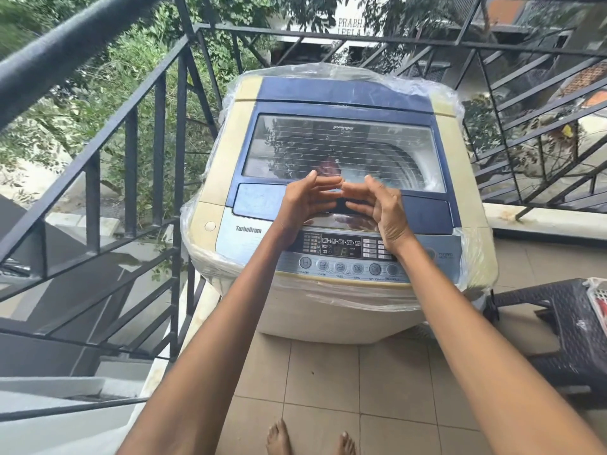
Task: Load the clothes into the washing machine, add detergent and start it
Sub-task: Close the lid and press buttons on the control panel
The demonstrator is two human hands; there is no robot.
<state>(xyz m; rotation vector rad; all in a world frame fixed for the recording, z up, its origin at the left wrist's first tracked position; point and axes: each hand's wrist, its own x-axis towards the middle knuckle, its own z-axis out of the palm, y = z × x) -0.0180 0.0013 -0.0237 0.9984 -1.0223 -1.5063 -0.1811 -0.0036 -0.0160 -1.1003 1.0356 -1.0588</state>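
Note:
A cream and blue top-loading washing machine (230,152) wrapped in clear plastic stands in front of me on a balcony. Its glass lid (345,149) is closed, and clothes show dimly through it inside the drum. The control panel (341,254) has a lit display and a row of round buttons. My left hand (305,205) and my right hand (377,208) hover side by side over the lid's front edge, palms facing each other, fingers loosely spread. Neither hand holds anything.
A black metal railing (157,133) runs along the left and behind the machine, with stairs below on the left. A dark woven plastic stool (565,326) stands at the right, a basket (599,300) on it at the frame edge. My bare feet are on the tiled floor (328,372).

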